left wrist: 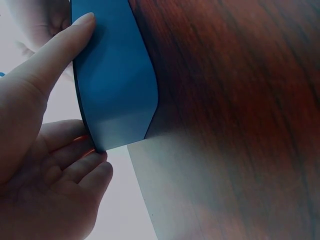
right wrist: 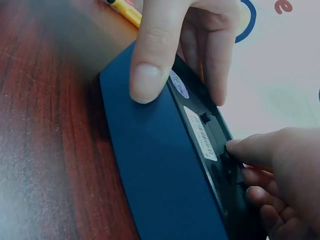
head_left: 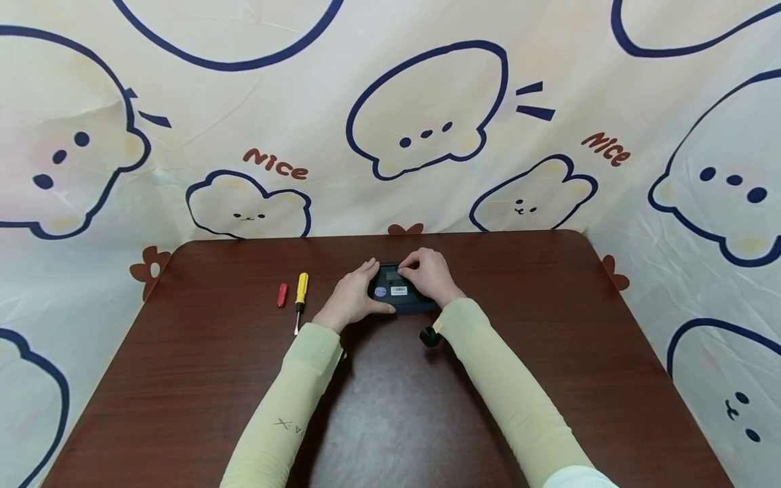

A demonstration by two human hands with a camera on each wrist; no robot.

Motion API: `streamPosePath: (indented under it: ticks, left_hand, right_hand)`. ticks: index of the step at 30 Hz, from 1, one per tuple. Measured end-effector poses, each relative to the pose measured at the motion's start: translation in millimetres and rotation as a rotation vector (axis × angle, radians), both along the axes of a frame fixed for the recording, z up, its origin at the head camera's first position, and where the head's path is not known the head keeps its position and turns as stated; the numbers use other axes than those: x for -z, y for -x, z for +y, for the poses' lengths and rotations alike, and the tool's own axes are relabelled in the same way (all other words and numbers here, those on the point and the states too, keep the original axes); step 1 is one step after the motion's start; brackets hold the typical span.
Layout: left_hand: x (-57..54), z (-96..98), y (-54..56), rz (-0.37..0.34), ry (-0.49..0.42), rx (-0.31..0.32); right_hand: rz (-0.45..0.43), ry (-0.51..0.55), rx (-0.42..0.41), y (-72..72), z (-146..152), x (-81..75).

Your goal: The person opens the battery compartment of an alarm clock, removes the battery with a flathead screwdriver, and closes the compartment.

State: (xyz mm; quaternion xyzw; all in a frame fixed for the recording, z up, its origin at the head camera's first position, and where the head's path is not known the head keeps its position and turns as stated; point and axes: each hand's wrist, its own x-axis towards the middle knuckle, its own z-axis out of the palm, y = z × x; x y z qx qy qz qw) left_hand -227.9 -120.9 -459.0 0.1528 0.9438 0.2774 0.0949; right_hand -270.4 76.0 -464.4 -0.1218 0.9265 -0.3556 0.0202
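A flat dark device [head_left: 390, 296] is at the far middle of the table, its labelled black side up and its smooth blue side [right wrist: 150, 145] toward me. On the black side are a white barcode label [right wrist: 201, 134], an oval sticker [right wrist: 179, 84] and small black nubs around a rectangular panel. My left hand [head_left: 354, 295] grips the left end, thumb on the blue side, fingers behind the far edge. The right hand [head_left: 428, 274] is at the far edge, its thumb tip on the panel's border beside a nub and its other fingers curled below.
Left of the hands lie a screwdriver [head_left: 302, 291] with a yellow handle and a short red object [head_left: 283, 295]. A dark wrist camera [head_left: 430, 337] hangs under the right sleeve. Behind the table's far edge hangs a printed cloth [head_left: 329, 196].
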Motion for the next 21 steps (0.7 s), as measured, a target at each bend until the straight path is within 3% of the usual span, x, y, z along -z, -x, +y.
streamPosePath:
  ticks: [8, 14, 21]
  left_hand:
    - [-0.3, 0.1, 0.2, -0.002, 0.003, 0.0]
    - [0.2, 0.3, 0.4, -0.012, -0.002, -0.004]
    - [-0.7, 0.0, 0.1, -0.015, -0.01, -0.006]
  right_hand:
    - [-0.024, -0.011, 0.013, 0.6, -1, -1.9]
    - [-0.118, 0.008, 0.046, 6.5, -2, -7.6]
    - [-0.184, -0.043, 0.065, 15.3, -5, -14.5]
